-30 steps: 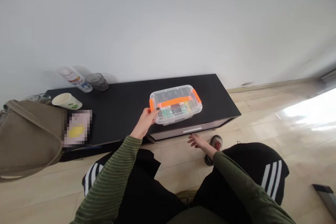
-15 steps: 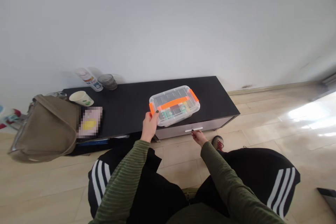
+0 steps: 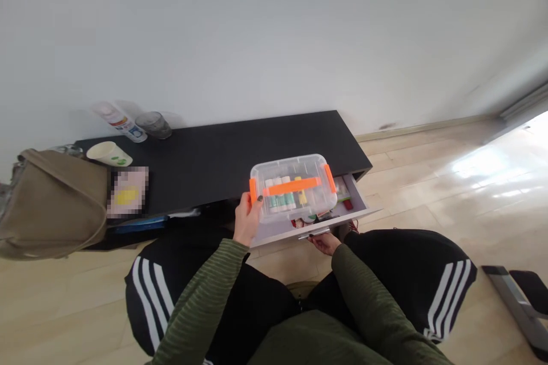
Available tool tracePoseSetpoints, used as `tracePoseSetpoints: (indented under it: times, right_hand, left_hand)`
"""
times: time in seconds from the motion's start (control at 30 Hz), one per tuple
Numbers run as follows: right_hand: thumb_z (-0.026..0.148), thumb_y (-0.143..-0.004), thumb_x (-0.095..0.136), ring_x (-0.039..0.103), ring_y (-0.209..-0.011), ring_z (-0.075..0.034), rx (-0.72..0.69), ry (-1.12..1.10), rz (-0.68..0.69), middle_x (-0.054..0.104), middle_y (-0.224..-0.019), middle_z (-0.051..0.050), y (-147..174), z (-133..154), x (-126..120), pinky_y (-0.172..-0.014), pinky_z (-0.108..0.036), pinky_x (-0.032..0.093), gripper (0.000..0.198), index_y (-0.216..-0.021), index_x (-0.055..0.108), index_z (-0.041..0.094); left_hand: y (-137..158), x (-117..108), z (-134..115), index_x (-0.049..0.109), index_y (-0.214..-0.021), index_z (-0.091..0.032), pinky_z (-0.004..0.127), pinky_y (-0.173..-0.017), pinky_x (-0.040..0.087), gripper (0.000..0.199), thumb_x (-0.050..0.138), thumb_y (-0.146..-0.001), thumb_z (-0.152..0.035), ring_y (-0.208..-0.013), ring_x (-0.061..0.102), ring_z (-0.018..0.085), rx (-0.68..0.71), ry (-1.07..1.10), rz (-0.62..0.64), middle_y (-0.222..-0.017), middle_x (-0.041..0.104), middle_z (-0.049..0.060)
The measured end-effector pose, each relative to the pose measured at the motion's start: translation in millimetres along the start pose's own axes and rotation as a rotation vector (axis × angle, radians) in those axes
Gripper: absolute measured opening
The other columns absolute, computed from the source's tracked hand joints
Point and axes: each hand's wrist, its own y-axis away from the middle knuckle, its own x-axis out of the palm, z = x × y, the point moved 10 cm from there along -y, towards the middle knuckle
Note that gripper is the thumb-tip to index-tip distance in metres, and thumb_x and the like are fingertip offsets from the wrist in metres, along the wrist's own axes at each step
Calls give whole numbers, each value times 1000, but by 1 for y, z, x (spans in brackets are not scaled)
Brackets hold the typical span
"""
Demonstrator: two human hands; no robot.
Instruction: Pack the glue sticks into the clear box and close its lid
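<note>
My left hand [image 3: 247, 218] grips the left end of a clear plastic storage box [image 3: 280, 174] with orange latches and an orange handle. Through its walls show several white-and-green tubes or bottles and a yellow item. The box is held over a pulled-out drawer [image 3: 278, 235], hiding much of its inside. My right hand [image 3: 326, 242] is closed on the metal drawer handle [image 3: 314, 234] at the drawer's front. Small items lie in the drawer, among them a dark red thing [image 3: 347, 204] at its right side.
On the black cabinet [image 3: 222, 148] stand a spray can [image 3: 122, 121], a dark glass [image 3: 153, 124] and a tilted paper cup [image 3: 109, 153]. A brown bag [image 3: 55, 205] and a blurred pink item [image 3: 128, 194] are at the left. A grey-black object [image 3: 514, 302] lies on the floor at right.
The drawer has gone from shut to open, pulled toward me by my right hand. My left hand has brought the box nearer, off the cabinet top and over the drawer.
</note>
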Motion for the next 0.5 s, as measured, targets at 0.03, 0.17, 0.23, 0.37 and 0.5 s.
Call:
tracePoseSetpoints:
  times: [0.03, 0.17, 0.23, 0.37, 0.5]
  right_hand:
    - [-11, -70, 61, 70, -65, -16, 37, -2, -20, 68, -70, -4, 3, -8, -5, -49, -19, 50, 28, -74, 59, 16]
    - [-11, -72, 58, 70, -67, -14, 113, -19, -89, 69, -74, -5, 14, -26, -17, -53, -18, 52, 27, -76, 59, 16]
    - [-10, -74, 59, 70, -68, -14, 118, -23, -104, 69, -75, -5, 17, -29, -20, -54, -17, 53, 26, -77, 59, 15]
    - [-6, -77, 60, 70, -68, -14, 120, -14, -111, 69, -76, -4, 17, -30, -19, -52, -17, 52, 24, -80, 58, 17]
    - [-7, -75, 60, 70, -67, -13, 113, -8, -111, 69, -75, -4, 11, -31, -15, -51, -16, 52, 25, -77, 57, 18]
  left_hand:
    - [9, 6, 2, 56, -88, -22, 26, -63, 37, 26, 57, -84, -47, -68, 49, 16, 10, -16, 28, -71, 54, -2]
    - [35, 25, 30, 57, -92, -22, 29, -65, 38, 29, 55, -86, -50, -69, 53, 19, -38, -80, 111, -71, 56, -1]
    - [39, 28, 55, 55, -85, -23, 30, -66, 39, 29, 53, -86, -52, -69, 54, 20, -155, -127, 101, -69, 55, -1]
    - [34, 31, 95, 51, -80, -24, 32, -68, 40, 28, 54, -84, -51, -74, 60, 26, -330, -230, 73, -72, 61, 4]
    - [20, 37, 122, 50, -83, -24, 36, -74, 42, 25, 58, -82, -48, -88, 65, 32, -374, -214, 108, -81, 67, 11]
